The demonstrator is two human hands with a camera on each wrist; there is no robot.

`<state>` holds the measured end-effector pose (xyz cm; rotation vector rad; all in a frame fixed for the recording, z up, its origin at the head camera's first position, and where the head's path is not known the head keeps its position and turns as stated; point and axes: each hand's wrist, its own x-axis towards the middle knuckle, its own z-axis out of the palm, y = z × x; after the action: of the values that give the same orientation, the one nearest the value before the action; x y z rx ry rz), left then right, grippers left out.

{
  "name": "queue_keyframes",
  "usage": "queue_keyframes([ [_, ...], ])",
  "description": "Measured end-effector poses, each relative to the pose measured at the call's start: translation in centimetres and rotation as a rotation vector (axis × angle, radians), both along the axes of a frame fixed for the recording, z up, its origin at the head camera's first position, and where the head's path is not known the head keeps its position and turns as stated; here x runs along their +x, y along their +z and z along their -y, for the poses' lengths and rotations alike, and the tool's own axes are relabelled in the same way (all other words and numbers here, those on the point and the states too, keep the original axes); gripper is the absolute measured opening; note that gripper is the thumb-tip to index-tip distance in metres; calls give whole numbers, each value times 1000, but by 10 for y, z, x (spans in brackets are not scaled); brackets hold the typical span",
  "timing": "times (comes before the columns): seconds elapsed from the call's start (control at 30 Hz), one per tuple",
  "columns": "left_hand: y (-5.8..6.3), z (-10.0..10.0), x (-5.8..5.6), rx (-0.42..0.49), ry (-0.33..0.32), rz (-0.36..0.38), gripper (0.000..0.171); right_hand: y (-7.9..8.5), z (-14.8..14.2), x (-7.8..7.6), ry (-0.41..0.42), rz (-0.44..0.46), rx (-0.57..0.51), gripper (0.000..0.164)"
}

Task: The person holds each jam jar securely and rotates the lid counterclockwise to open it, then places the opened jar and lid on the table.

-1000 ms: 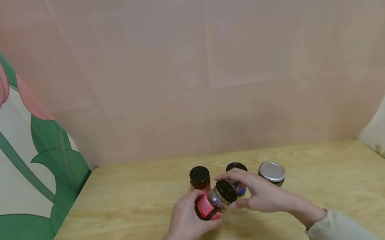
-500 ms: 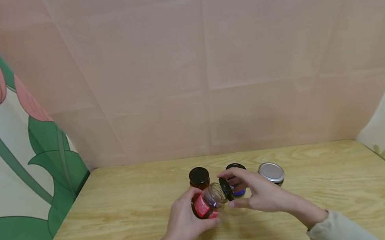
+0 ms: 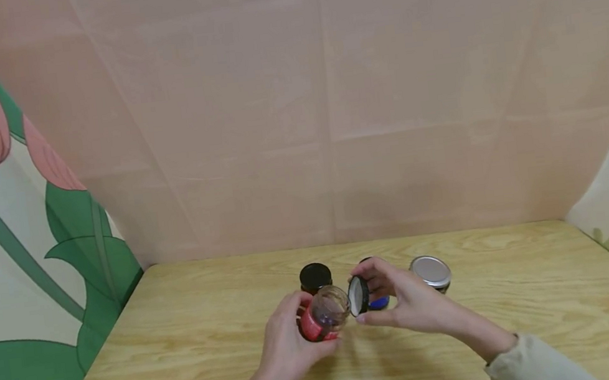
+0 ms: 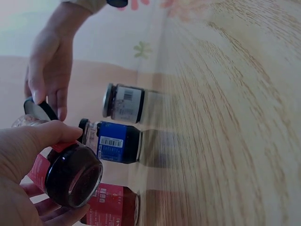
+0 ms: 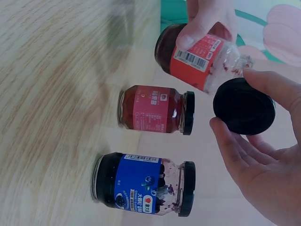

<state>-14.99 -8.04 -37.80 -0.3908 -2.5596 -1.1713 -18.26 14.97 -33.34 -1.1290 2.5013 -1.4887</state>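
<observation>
My left hand [image 3: 291, 345] grips a glass jam jar [image 3: 324, 314] with a red label, held tilted above the table, its mouth uncovered and facing right. Dark jam shows at its base in the left wrist view. Between thumb and fingers, my right hand [image 3: 407, 297] holds the black lid [image 3: 358, 295] on edge, just right of the jar's mouth, its pale inner side facing the jar. In the right wrist view the lid's black top [image 5: 244, 106] shows. Behind the hands stand a second red-labelled jar [image 5: 153, 109] and a blue-labelled jar [image 5: 141, 183], both with black lids.
A jar with a silver lid [image 3: 431, 271] stands at the right of the row, behind my right forearm. The wooden table [image 3: 185, 329] ends at a hanging pinkish cloth [image 3: 244, 159]. A flower-printed cloth [image 3: 4, 280] hangs at the left.
The black lid has come off the jar in my left hand and moved apart from it, turning its inner side toward the jar. The jar has shifted slightly left, its mouth now more visible.
</observation>
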Motion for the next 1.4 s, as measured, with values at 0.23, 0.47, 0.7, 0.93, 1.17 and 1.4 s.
queue_keyframes([
  [0.23,1,1,-4,24,-7,-1,58,-3,0,-5,-5,13,16,66],
  [0.47,-1,9,-6,117,25,10,57,-7,11,-2,-33,32,30,63],
  [0.7,-5,15,-5,205,70,-2,58,-15,18,3,-30,18,-10,60],
  [0.93,-3,20,-7,165,140,-31,58,-19,22,4,-101,-162,91,58],
  [1.17,-5,24,-8,125,170,-30,59,-26,23,8,-117,-213,154,50],
  [1.4,2,30,-13,119,166,15,60,-30,26,7,-68,-207,151,50],
])
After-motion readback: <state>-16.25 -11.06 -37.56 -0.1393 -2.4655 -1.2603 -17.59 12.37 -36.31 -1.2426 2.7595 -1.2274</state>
